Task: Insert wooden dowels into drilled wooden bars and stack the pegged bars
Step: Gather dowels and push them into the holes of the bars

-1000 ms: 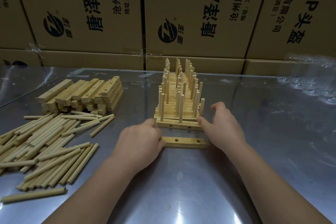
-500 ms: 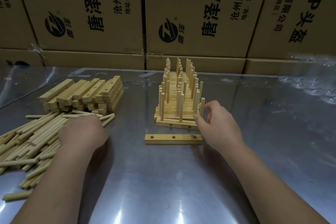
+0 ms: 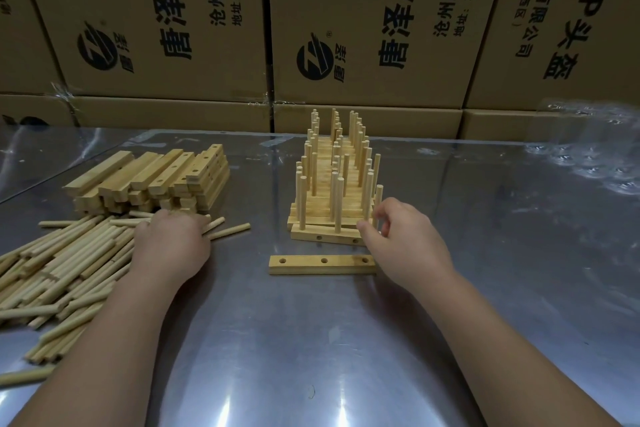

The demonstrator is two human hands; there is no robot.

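Left hand (image 3: 169,246) has moved from the bar (image 3: 322,264) to the dowels (image 3: 69,253); fingers hidden, grip unconfirmed. Right hand (image 3: 398,239) fingers loosely curled against the stack (image 3: 332,191), hold unclear. Bar lies unpegged on worktop (image 3: 311,340); pegging appears next.

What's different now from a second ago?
The left hand left the empty drilled bar and swung left onto the loose dowels; whether it grips any is hidden. The right hand stayed by the right end of the pegged stack. Bar, stack and spare bars stayed put.
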